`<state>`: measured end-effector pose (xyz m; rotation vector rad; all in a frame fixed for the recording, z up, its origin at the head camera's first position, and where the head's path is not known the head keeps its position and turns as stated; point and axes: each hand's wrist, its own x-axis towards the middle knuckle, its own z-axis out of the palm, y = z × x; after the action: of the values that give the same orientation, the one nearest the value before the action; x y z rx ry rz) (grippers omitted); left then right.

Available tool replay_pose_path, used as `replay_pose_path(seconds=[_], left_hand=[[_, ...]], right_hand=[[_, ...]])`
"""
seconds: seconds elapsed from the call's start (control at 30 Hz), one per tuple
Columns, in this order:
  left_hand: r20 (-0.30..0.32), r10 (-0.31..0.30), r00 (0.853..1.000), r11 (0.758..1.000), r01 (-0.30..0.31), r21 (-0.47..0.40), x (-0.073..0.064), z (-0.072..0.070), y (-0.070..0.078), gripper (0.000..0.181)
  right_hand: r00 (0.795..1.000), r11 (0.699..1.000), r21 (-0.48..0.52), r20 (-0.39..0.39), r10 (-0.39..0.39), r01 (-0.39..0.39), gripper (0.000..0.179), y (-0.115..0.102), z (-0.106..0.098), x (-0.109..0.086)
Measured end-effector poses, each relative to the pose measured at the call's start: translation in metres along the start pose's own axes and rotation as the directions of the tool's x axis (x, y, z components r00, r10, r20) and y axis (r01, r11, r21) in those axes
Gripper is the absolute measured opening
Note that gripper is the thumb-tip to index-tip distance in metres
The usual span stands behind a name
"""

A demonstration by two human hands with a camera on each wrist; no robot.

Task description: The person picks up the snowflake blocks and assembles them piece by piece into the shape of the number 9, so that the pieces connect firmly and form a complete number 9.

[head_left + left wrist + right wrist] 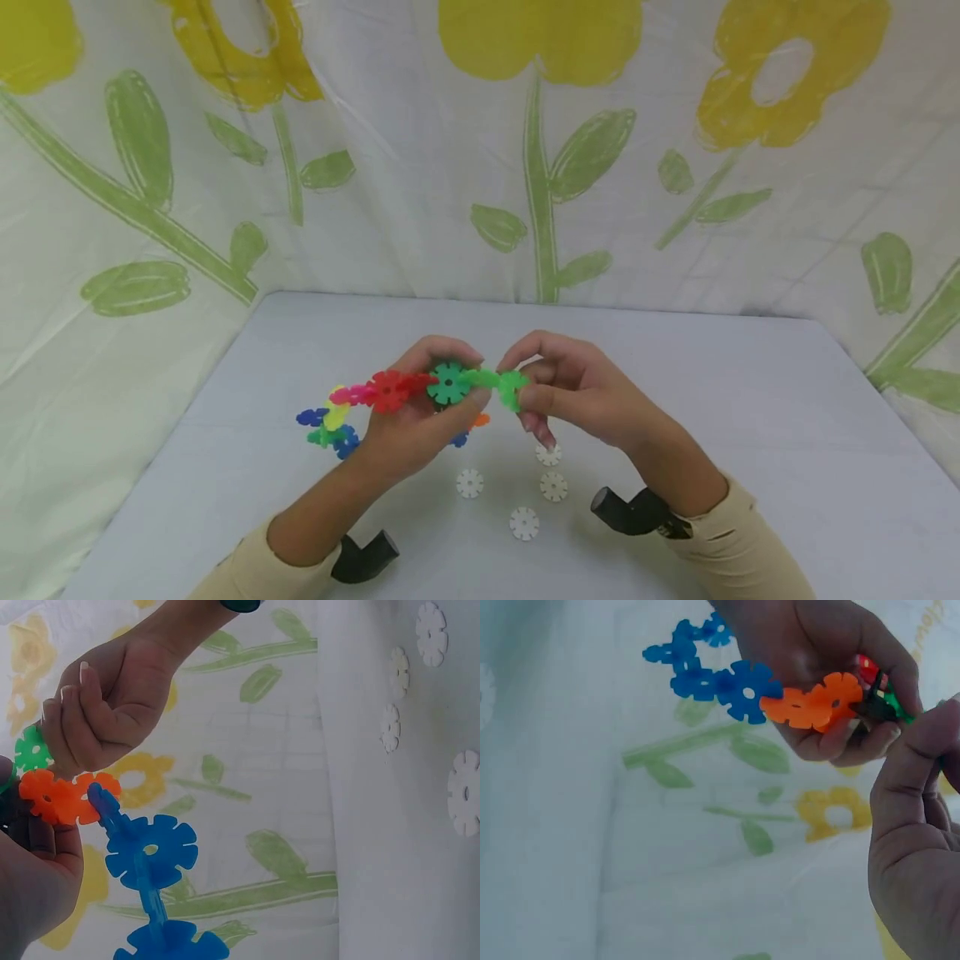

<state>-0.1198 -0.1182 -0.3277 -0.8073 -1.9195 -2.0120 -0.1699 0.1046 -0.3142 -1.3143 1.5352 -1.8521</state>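
A chain of notched plastic snowflake discs hangs from my left hand (405, 437), whose fingers and thumb grip it near a teal disc (448, 383). A red disc (387, 391) and pink, yellow and blue ones run off to the left. In the left wrist view, orange discs (46, 796) and blue discs (152, 851) trail from the held part. At the chain's right end, my right hand (588, 396) pinches a light green disc (513, 389) between thumb and fingers. Its joint with the neighbouring green disc (481, 379) is visible, but how firmly they fit I cannot tell.
Several white notched discs (524, 523) lie loose on the pale table (750, 467) below the hands. Behind the table hangs a white curtain (405, 208) with yellow flowers. Black wrist mounts (365, 558) sit on both forearms.
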Motion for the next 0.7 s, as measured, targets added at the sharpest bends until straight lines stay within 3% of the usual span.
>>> replay_pose_path(seconds=[0.23, 0.4, 0.53, 0.7], left_hand=[[0.003, -0.005, 1.0, 1.0, 0.005, -0.03, 0.0009, 0.0004, -0.0013, 0.031], [-0.008, -0.024, 1.0, 0.999, 0.024, -0.022, 0.0014, 0.0006, -0.0016, 0.032], [-0.016, -0.054, 0.998, 0.998, 0.054, 0.037, 0.0013, 0.0004, -0.0011, 0.031], [0.006, -0.08, 0.997, 0.985, 0.078, 0.153, 0.0006, -0.0005, -0.0014, 0.029]], right_hand=[[0.997, 1.0, 0.012, -0.072, 0.015, -0.014, 0.018, 0.0048, 0.0014, 0.0001], [0.993, 0.996, 0.079, -0.108, 0.043, -0.034, 0.022, 0.0054, 0.0006, 0.0001], [0.992, 0.991, 0.13, -0.116, 0.057, -0.042, 0.021, 0.0034, 0.0003, 0.0002], [0.989, 0.991, 0.124, -0.136, 0.059, -0.042, 0.019, 0.0011, 0.0002, -0.001]])
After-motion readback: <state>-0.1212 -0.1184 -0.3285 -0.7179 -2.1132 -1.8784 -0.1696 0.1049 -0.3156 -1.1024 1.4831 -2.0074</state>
